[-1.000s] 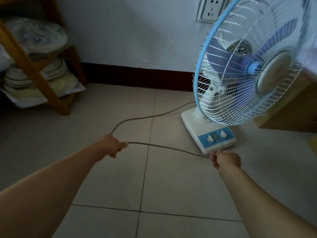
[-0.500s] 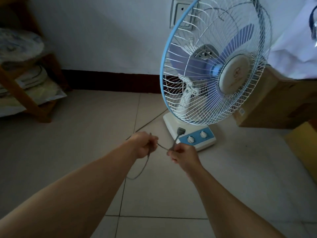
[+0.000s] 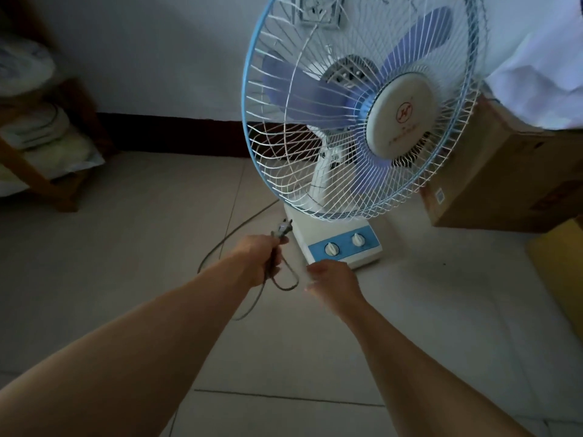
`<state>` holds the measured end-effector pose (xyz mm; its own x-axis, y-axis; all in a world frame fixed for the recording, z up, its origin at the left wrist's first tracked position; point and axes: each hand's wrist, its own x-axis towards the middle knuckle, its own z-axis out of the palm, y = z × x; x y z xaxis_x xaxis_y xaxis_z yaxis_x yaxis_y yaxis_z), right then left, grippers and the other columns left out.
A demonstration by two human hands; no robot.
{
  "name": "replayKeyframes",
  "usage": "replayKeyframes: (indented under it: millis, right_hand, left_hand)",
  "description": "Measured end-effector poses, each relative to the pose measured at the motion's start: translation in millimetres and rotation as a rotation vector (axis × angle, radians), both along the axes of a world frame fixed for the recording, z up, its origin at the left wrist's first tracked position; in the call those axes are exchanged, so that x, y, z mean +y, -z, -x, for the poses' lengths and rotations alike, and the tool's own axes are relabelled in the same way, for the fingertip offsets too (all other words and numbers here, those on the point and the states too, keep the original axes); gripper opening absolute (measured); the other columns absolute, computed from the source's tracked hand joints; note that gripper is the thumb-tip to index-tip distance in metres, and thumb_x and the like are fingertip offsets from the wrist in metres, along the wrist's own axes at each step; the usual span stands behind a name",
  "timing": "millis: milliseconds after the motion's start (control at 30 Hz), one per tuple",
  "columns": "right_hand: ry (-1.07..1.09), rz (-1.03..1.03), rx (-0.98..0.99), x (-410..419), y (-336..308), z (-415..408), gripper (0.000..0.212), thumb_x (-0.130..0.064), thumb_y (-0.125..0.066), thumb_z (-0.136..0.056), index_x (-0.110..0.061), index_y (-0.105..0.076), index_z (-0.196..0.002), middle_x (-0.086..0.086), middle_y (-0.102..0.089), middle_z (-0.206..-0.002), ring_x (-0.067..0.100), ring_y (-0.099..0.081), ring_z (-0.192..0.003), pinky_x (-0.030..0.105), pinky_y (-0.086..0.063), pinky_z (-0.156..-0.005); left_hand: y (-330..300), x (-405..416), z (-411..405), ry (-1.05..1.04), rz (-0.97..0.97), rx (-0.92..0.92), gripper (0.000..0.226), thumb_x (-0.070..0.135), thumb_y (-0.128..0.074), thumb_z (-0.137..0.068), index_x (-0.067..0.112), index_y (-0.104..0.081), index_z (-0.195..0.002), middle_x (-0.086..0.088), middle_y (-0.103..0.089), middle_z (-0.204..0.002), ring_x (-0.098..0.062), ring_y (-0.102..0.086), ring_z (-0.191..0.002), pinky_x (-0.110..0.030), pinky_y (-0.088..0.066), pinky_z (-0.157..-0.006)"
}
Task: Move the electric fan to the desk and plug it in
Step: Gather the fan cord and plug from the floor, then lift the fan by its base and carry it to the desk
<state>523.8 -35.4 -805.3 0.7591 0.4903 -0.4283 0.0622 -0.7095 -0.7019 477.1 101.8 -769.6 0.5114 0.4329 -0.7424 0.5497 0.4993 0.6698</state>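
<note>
1. Head view, left hand: fingers wrapped round a gathered bundle of the grey cord; the plug sticks up out of the top of the fist, prongs pointing up and away.
2. Cord, continued: a short loop hangs below the fist between the two hands, and a longer loop droops toward the floor under the left wrist. A further run leads away across the tiles toward the back of the fan's base.
3. Right hand: holding nothing, fingers loosely spread, hovering just in front of the base and just beside the hanging loop, apart from it. The outline is motion-blurred.
4. Electric fan: stands upright on the floor just beyond both hands, near the wall. White wire cage with a blue rim, pale violet blades, cream centre cap with a red emblem.
5. Fan base: white, with a blue control panel carrying two white knobs, facing the person.
6. Cardboard box: on the floor, right of the fan, partly behind the cage; a white cloth lies over its top.
7. Wall socket: on the wall behind the cage, seen through the wires.
8. Wooden shelf: at the far left of the floor, stacked with pale bundles too dim to identify.
</note>
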Motion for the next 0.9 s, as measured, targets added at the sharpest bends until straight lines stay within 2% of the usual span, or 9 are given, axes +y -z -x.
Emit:
replayKeyframes:
  millis: [100,267,367,433,533,633,733,800,900]
  right_hand:
    - [0.127,0.047,-0.029,-17,12,-20,0.051,-0.021,-0.071,-0.08,-0.014,-0.057,-0.129,0.004,-0.06,-0.13,0.019,-0.057,-0.118,0.016,-0.036,-0.081]
    - [0.332,-0.014,0.037,-29,33,-53,0.067,-0.022,-0.078,-0.075,-0.014,-0.049,-0.135,0.008,-0.052,-0.134,0.023,-0.054,-0.12,0.025,-0.042,-0.086]
    - [0.375,0.023,-0.046,-30,44,-75,0.074,-0.028,-0.081,-0.07,-0.016,-0.047,-0.135,0.012,-0.046,-0.134,0.028,-0.047,-0.124,0.033,-0.046,-0.093]
    - [0.397,0.076,-0.098,-30,50,-90,0.079,-0.032,-0.082,-0.068,-0.017,-0.044,-0.136,0.013,-0.043,-0.133,0.031,-0.042,-0.126,0.033,-0.044,-0.091]
    - [0.404,0.106,-0.115,-26,60,-109,0.088,-0.04,-0.083,-0.062,-0.018,-0.042,-0.136,0.012,-0.049,-0.133,0.032,-0.045,-0.125,0.037,-0.044,-0.099]
    - [0.397,0.096,-0.039,-22,69,-116,0.09,-0.046,-0.084,-0.057,-0.016,-0.044,-0.132,0.01,-0.052,-0.132,0.03,-0.049,-0.123,0.045,-0.042,-0.104]
    - [0.413,0.154,-0.05,-20,74,-114,0.093,-0.053,-0.084,-0.052,-0.016,-0.046,-0.129,0.011,-0.051,-0.13,0.031,-0.049,-0.122,0.045,-0.043,-0.103]
    - [0.434,0.164,-0.049,-18,75,-110,0.097,-0.055,-0.083,-0.054,-0.015,-0.044,-0.133,0.013,-0.047,-0.133,0.032,-0.043,-0.125,0.044,-0.042,-0.104]
    - [0.453,0.192,-0.022,-11,75,-105,0.097,-0.06,-0.077,-0.062,-0.011,-0.038,-0.136,0.016,-0.039,-0.136,0.033,-0.036,-0.128,0.041,-0.044,-0.1]
  left_hand:
    - [12,0,-7,0.008,-0.008,-0.069,0.028,0.018,-0.033,-0.101,0.018,-0.048,-0.078,0.003,-0.04,-0.056,-0.002,-0.036,-0.025,-0.016,-0.029,-0.04]
    - [34,2,-26,-0.052,-0.085,-0.135,0.025,0.019,-0.035,-0.101,0.016,-0.047,-0.08,0.008,-0.03,-0.031,-0.004,-0.024,-0.022,-0.013,-0.021,-0.037]
    - [48,2,-42,-0.072,-0.162,-0.119,0.01,0.01,-0.043,-0.097,0.014,-0.052,-0.095,0.003,-0.034,-0.045,-0.005,-0.028,-0.03,-0.015,-0.022,-0.033]
    - [55,1,-51,-0.095,-0.172,-0.107,0.017,0.002,-0.044,-0.093,0.014,-0.055,-0.1,0.001,-0.036,-0.051,-0.007,-0.029,-0.033,-0.016,-0.023,-0.033]
    - [63,-5,-64,-0.147,-0.139,-0.129,0.023,0.004,-0.041,-0.095,0.015,-0.061,-0.088,0.005,-0.035,-0.038,-0.004,-0.03,-0.025,-0.014,-0.024,-0.033]
    - [72,-9,-71,-0.228,-0.107,-0.146,0.024,0.01,-0.039,-0.098,0.017,-0.058,-0.087,-0.001,-0.047,-0.049,-0.006,-0.036,-0.029,-0.015,-0.026,-0.034]
    - [80,-8,-71,-0.263,-0.098,-0.142,0.019,0.013,-0.038,-0.099,0.019,-0.055,-0.091,-0.002,-0.066,-0.052,-0.008,-0.042,-0.032,-0.016,-0.029,-0.034]
    - [85,-5,-71,-0.254,-0.13,-0.133,0.023,0.005,-0.037,-0.097,0.019,-0.055,-0.101,-0.005,-0.067,-0.064,-0.004,-0.041,-0.027,-0.013,-0.029,-0.032]
    - [94,2,-72,-0.185,-0.248,-0.096,0.034,-0.004,-0.038,-0.093,0.015,-0.059,-0.111,-0.006,-0.065,-0.068,-0.002,-0.037,-0.025,-0.011,-0.029,-0.029]
